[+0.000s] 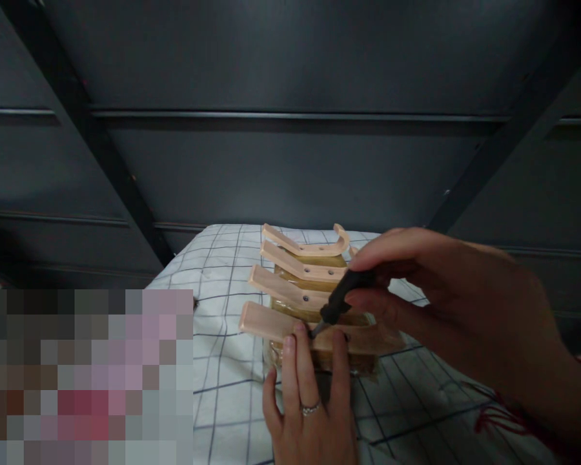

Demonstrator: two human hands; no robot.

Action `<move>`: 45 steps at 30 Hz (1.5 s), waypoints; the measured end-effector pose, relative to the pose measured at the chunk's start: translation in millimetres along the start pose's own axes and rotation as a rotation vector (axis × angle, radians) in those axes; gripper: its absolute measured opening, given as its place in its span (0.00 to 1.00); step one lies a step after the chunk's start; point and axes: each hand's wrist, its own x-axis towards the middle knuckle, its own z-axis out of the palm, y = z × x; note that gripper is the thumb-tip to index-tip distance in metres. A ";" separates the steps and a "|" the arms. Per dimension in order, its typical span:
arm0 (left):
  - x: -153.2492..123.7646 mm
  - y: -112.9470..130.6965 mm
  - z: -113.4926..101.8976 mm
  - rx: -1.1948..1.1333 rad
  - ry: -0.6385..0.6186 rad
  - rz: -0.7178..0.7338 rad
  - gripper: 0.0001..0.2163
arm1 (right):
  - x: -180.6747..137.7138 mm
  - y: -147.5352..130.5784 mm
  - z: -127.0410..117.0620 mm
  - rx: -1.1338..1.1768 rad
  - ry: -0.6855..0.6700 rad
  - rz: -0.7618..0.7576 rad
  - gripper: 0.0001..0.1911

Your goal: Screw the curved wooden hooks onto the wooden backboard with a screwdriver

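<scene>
My right hand [445, 290] grips a black-handled screwdriver [345, 294] between thumb and fingers, and its metal shaft points down and to the left. The tip meets the nearest wooden hook [266, 321] at or beside a screw hole; the exact contact is too small to tell. My left hand [314, 400], with a silver ring on one finger, lies with its fingers stretched and apart on that same hook, on both sides of the tip. Several similar wooden hooks [275, 279] lie in a row behind it, across a yellowish plastic-wrapped block [329, 258]. Dark holes show in them.
A white cloth with dark grid lines [227, 387] covers the surface under the block. Dark panels with metal frames [290, 168] rise behind it. Blurred squares hide the lower left. A red tasselled cord [501, 420] hangs at my right wrist.
</scene>
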 end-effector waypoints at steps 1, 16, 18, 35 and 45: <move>-0.1 -0.2 0.0 0.002 0.002 0.008 0.28 | 0.0 0.4 1.1 -0.005 0.011 -0.010 0.01; -0.5 -1.0 -1.0 -0.017 -0.010 0.006 0.28 | -0.6 0.9 5.2 0.016 0.036 0.064 0.06; -0.3 -1.3 -1.3 -0.017 -0.015 0.011 0.28 | -1.8 0.8 7.3 0.082 0.053 0.054 0.05; -0.1 0.4 0.3 -0.024 0.015 -0.007 0.27 | -0.9 2.3 -0.9 -0.002 -0.066 -0.095 0.05; 0.3 -0.5 -1.2 -0.026 0.006 0.011 0.28 | -2.3 -0.7 9.3 0.093 0.029 -0.008 0.02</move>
